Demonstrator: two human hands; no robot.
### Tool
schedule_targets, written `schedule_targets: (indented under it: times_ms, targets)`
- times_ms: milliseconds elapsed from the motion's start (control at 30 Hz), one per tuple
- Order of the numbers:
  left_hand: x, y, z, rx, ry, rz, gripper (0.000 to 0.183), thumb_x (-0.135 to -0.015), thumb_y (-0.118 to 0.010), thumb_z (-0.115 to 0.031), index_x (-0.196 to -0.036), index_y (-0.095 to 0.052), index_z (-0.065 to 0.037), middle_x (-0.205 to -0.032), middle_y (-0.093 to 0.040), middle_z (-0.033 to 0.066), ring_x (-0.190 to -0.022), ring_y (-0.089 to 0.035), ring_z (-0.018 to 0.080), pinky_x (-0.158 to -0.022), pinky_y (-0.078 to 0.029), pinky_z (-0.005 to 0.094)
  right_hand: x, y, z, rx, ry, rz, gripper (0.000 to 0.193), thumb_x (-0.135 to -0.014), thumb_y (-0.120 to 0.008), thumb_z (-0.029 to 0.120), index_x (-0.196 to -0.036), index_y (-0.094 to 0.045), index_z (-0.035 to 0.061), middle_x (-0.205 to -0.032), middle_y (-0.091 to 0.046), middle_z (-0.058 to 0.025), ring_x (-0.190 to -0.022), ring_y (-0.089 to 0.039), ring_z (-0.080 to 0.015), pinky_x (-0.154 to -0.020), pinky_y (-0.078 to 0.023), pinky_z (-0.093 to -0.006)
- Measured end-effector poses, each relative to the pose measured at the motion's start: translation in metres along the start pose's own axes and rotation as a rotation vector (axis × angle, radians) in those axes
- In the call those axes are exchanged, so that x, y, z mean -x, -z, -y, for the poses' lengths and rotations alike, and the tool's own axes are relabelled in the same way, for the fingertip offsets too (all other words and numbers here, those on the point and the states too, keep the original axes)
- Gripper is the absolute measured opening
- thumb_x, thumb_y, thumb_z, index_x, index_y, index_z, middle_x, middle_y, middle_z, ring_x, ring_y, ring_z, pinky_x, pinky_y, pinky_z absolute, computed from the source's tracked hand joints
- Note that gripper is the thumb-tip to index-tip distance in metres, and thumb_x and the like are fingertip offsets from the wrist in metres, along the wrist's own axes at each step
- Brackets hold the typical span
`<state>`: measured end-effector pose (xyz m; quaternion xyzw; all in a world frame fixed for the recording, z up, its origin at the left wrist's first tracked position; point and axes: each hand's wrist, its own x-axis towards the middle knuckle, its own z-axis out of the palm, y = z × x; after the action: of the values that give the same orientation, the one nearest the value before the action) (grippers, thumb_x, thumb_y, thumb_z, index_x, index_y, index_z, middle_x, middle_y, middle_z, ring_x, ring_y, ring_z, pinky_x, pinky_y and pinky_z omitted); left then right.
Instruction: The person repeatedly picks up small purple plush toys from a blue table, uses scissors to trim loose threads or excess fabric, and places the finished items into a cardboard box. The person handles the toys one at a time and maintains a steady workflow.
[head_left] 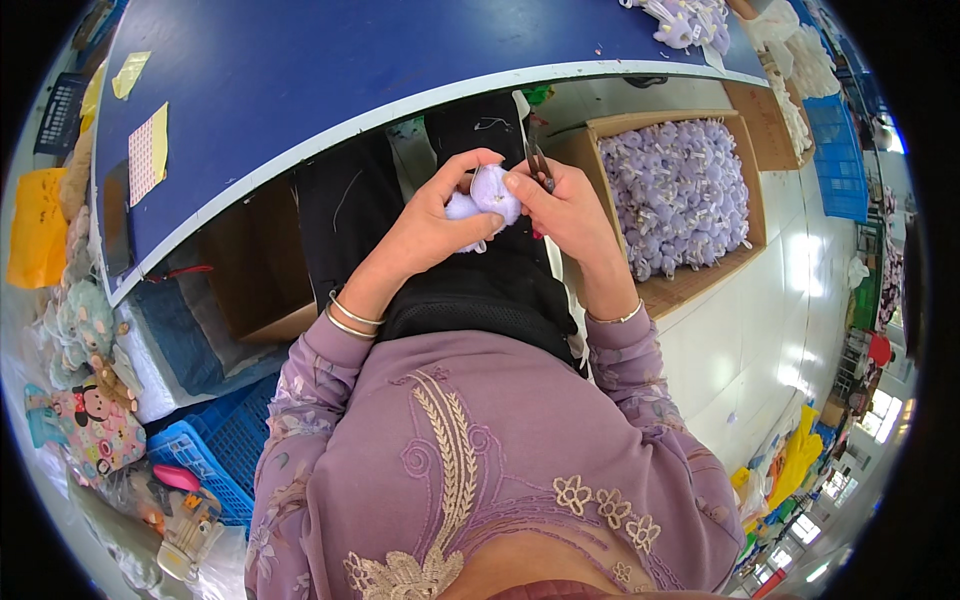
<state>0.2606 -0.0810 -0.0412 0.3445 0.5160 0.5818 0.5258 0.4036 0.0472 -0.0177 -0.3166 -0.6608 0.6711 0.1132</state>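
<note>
Over my lap, my left hand point(440, 205) is closed around a small fluffy lavender plush toy point(492, 197). The fingers curl behind it and the thumb presses on its lower side. Against the toy's right side rests the thumb of my right hand point(565, 208). A pair of dark metal thread snips point(540, 165) is held in that same hand, with the tips pointing up and away from me. My fingers hide part of the toy and most of the snips' grip.
A blue table point(350, 60) with a pale edge lies ahead, carrying more lavender plush pieces point(690, 22) at its far right. To my right stands a cardboard box point(755, 190) filled with similar lavender toys. A blue plastic crate point(215, 440) sits low at left.
</note>
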Motion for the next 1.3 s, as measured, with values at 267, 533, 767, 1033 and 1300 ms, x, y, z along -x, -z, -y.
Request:
schedule_targets:
  times_ms: [267,533,767,1033,1300]
  targets:
    - [-0.002,0.000,0.003,-0.033,0.028,-0.033,0.047,-0.082,-0.069,-0.006,-0.125,-0.050,-0.009,-0.096,-0.059,0.0048,-0.077,-0.061,0.0103,-0.069,-0.051,0.0250,0.003,0.010,0.001,0.069,0.019,-0.039,0.026,-0.093,-0.062,0.023,-0.093,-0.063,-0.0026,-0.072,-0.060,-0.0037,-0.068,-0.054,-0.0105,-0.062,-0.044,-0.0285]
    - [-0.002,0.000,0.003,-0.089,0.030,-0.097,0.045,-0.083,-0.070,-0.008,-0.123,-0.051,-0.008,-0.096,-0.059,0.0037,-0.078,-0.060,0.0081,-0.068,-0.050,0.0228,0.018,0.008,0.015,0.560,0.231,-0.061,0.023,-0.084,-0.070,0.022,-0.087,-0.065,0.0003,-0.070,-0.059,-0.0115,-0.058,-0.055,-0.0235,-0.054,-0.041,-0.0339]
    - [-0.003,0.001,0.008,-0.135,-0.004,-0.105,0.044,-0.083,-0.070,-0.008,-0.123,-0.051,-0.008,-0.096,-0.059,0.0034,-0.079,-0.060,0.0078,-0.068,-0.050,0.0229,0.018,0.007,0.017,0.648,0.235,-0.044,0.018,-0.083,-0.071,0.015,-0.089,-0.065,-0.0016,-0.068,-0.056,-0.0054,-0.058,-0.048,-0.0120,-0.053,-0.038,-0.0277]
    - [-0.004,-0.001,0.003,-0.125,0.046,-0.074,0.044,-0.083,-0.070,-0.007,-0.123,-0.051,-0.008,-0.096,-0.060,0.0033,-0.081,-0.061,0.0079,-0.068,-0.051,0.0227,0.015,0.006,0.018,0.623,0.207,-0.046,0.022,-0.081,-0.071,0.022,-0.086,-0.066,0.0008,-0.069,-0.060,-0.0112,-0.057,-0.055,-0.0248,-0.054,-0.041,-0.0350]
    - [-0.005,-0.001,0.006,-0.231,-0.018,-0.117,0.043,-0.083,-0.071,-0.008,-0.122,-0.053,-0.008,-0.097,-0.059,0.0012,-0.080,-0.056,0.0060,-0.068,-0.048,0.0215,0.016,0.011,0.016,0.620,0.185,-0.037,0.019,-0.083,-0.071,0.017,-0.086,-0.065,-0.0017,-0.065,-0.054,-0.0055,-0.058,-0.047,-0.0127,-0.053,-0.037,-0.0289]
